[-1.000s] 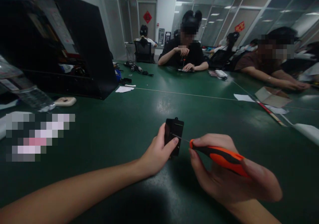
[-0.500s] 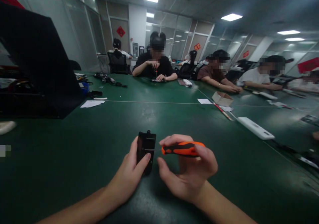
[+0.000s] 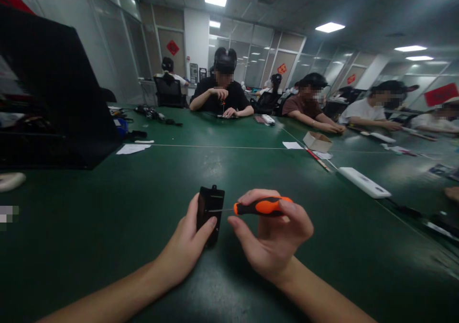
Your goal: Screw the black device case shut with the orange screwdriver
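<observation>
Upright in my left hand (image 3: 190, 234) is a flat black rectangular part (image 3: 211, 201) with a small tab on its top edge. My left thumb presses on its right face, while the fingers wrap behind its left side and are partly hidden. My right hand (image 3: 276, 237) grips an orange and black screwdriver (image 3: 263, 206) by its handle, held nearly level. The thin shaft points left, and its tip meets the face of the black part above my thumb. Whether a screw sits under the tip is too small to tell.
Both hands are over a green table (image 3: 172, 170). A large black panel (image 3: 60, 98) stands at the left. To the right lie a white power strip (image 3: 364, 182), a small cardboard box (image 3: 317, 141) and papers (image 3: 133, 149). Across the table a person (image 3: 222, 93) works with a screwdriver.
The screwdriver handle has turned in my right hand, showing a different side of its orange and black pattern. Its shaft is slightly more tilted. The black part stays in my left hand.
</observation>
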Demonstrator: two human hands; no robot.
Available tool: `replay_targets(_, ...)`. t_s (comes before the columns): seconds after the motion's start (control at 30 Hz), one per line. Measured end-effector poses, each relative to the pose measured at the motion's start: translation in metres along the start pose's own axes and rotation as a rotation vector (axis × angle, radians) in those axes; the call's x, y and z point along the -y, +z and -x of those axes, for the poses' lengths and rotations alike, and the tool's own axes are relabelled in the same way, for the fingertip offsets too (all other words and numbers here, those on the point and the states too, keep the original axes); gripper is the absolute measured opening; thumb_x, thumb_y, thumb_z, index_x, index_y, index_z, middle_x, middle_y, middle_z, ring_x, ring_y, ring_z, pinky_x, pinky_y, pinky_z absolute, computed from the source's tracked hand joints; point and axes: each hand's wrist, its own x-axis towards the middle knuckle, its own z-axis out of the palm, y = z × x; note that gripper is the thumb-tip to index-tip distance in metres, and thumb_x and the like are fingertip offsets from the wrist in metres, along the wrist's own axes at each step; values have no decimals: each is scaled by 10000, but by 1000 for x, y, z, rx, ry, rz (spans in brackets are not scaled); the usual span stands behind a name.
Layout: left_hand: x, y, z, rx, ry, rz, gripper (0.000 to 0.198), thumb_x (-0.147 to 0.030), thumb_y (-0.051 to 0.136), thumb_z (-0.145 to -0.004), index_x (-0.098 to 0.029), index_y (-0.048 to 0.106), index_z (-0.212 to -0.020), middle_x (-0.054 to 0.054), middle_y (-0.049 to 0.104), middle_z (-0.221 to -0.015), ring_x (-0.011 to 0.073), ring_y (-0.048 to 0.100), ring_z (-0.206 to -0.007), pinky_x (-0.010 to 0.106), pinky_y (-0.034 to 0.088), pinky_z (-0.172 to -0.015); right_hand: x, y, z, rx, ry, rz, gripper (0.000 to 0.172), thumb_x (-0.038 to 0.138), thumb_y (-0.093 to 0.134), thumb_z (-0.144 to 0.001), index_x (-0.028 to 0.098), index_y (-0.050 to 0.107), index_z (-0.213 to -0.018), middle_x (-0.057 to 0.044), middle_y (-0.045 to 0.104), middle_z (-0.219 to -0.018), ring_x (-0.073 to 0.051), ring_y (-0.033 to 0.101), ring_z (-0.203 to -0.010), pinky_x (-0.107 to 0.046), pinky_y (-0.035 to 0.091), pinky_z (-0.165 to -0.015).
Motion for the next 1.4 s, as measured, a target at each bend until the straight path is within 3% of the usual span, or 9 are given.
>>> replay_targets(0.2,-1,-1,0,33,14,44,569,-412,511,-968,-207,337,-1469,91,673,-1118,239,645,-962,318,522,-772,7,2,0,36,49,-37,806,-91,591,-751,354,338,-1373,-42,592,-1088,-200,661,-911,-456,643,-756)
replay_targets(0.37,0,-1,0,28,8,71,543,-435,513,-969,-222,364,-1445,87,653,-1130,194,622,-837,281,518,-672,8,3,5,51,-31,-41,844,-103,646,-716,348,362,-1371,-23,599,-1081,-205,664,-928,-499,640,-818)
replay_targets(0.5,4,-2,-2,46,-24,136,542,-455,531,-959,-233,370,-1426,64,643,-1031,170,610,-742,268,507,-604,5,3,4,14,-6,-39,785,-113,622,-751,356,387,-1335,-8,619,-1060,-193,688,-896,-475,655,-776)
replay_targets(0.6,8,-2,-7,61,-68,311,480,-473,535,-950,-219,413,-1339,49,625,-981,148,612,-654,258,471,-547,-1,0,3,27,50,-30,676,-62,659,-778,324,431,-1285,-3,673,-1017,-194,717,-873,-457,658,-778)
replay_targets(0.67,9,-2,-12,-1,-103,487,393,-466,550,-941,-194,456,-1208,37,616,-948,126,605,-604,240,438,-528,-7,-4,5,37,112,-1,570,-39,684,-783,271,490,-1220,-5,707,-962,-185,734,-840,-400,661,-756)
replay_targets(0.77,6,-5,-18,-196,-193,730,301,-424,574,-938,-165,485,-1061,30,609,-908,111,611,-619,225,436,-567,-16,-7,10,69,146,8,465,-48,708,-763,214,550,-1113,-23,729,-933,-185,748,-819,-339,660,-697)
replay_targets(0.9,3,-9,-24,-355,-296,901,222,-339,562,-961,-154,514,-1074,50,622,-916,130,644,-686,230,459,-620,-15,-9,13,155,68,-13,492,-90,701,-738,198,550,-1107,-45,735,-945,-188,750,-828,-324,661,-673)
replay_targets(1.07,8,-7,-25,-373,-228,873,227,-343,594,-945,-176,530,-1085,37,634,-921,129,645,-699,222,458,-624,-4,-12,10,294,29,-28,540,-109,680,-735,211,518,-1138,-69,740,-986,-181,751,-859,-294,659,-702)
replay_targets(1.4,12,-6,-26,-350,-190,856,425,-479,702,-843,-204,502,-1097,13,639,-917,136,667,-697,232,458,-630,1,-15,7,402,3,26,322,-44,638,-789,214,541,-955,-72,741,-928,-164,753,-797,-232,639,-654)
